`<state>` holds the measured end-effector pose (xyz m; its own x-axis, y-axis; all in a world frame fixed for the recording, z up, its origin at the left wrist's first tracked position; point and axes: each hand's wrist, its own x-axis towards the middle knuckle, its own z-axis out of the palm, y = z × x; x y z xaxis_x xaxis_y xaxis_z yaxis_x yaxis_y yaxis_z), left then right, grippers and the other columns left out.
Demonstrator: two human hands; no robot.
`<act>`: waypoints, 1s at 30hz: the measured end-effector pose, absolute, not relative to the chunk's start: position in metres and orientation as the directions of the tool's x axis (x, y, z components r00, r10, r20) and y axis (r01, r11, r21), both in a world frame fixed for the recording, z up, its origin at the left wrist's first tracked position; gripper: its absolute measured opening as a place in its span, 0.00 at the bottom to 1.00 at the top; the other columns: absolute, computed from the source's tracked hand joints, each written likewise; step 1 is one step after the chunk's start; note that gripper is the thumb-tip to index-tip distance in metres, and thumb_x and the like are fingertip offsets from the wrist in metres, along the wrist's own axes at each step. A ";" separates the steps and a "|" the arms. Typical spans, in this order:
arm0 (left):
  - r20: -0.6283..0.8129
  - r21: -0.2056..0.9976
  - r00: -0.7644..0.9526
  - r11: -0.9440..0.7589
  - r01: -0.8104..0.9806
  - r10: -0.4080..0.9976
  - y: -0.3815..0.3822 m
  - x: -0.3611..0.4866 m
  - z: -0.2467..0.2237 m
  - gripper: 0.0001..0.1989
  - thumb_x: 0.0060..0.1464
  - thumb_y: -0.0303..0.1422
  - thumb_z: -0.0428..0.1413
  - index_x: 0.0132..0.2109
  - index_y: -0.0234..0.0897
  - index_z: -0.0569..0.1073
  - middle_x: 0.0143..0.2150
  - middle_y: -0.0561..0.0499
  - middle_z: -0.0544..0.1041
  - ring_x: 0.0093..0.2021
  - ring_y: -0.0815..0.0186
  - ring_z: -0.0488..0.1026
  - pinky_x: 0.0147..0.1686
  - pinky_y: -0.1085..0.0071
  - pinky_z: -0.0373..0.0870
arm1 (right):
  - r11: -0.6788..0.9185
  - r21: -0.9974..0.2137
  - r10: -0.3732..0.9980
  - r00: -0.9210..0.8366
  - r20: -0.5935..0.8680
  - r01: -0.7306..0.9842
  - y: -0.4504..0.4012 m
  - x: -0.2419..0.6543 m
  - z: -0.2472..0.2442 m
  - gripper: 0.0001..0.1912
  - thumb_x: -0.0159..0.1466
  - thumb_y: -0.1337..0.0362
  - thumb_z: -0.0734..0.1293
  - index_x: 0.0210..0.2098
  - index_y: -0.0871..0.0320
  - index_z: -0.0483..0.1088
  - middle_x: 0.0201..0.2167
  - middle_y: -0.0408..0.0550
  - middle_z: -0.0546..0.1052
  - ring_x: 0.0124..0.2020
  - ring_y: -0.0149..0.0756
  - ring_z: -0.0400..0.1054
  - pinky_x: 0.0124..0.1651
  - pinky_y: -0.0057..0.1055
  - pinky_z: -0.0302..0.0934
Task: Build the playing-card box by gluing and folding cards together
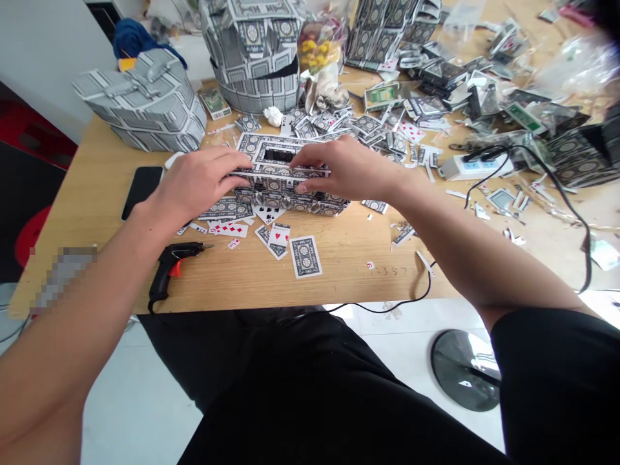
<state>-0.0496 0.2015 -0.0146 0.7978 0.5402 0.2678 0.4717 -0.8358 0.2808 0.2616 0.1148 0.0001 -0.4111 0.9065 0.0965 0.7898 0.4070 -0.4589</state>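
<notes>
A box built of folded playing cards [285,185], with a rectangular slot in its top, sits on the wooden table before me. At its left end my left hand [203,174] grips it, fingers over the top edge and thumb at the front. My right hand [334,165] holds the right part, fingertips by the slot and thumb against the front face. Loose playing cards [306,256] lie in front of the box, some face up. To the left of them rests a black glue gun [169,271] with an orange trigger.
A phone [141,192] lies left of the box. Behind stand a card-made basket [145,103] and a larger round card-made piece [261,84]. Card scraps and wrappers cover the right side, near a white power strip [477,166]. A black cord [387,310] hangs along the front edge.
</notes>
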 end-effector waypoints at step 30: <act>0.288 0.267 0.789 -0.836 0.479 0.543 0.197 -0.052 -0.021 0.14 0.71 0.46 0.57 0.52 0.49 0.83 0.61 0.51 0.83 0.63 0.54 0.79 0.66 0.52 0.76 | 0.392 -0.528 0.919 -0.342 0.195 0.753 0.095 0.268 -0.001 0.19 0.72 0.48 0.68 0.52 0.54 0.76 0.53 0.55 0.82 0.55 0.53 0.74 0.61 0.49 0.64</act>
<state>-0.0523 0.1968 -0.0209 0.7886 0.5433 0.2880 0.4787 -0.8363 0.2672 0.2678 0.0950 -0.0007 -0.3422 0.9192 0.1950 0.7529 0.3924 -0.5284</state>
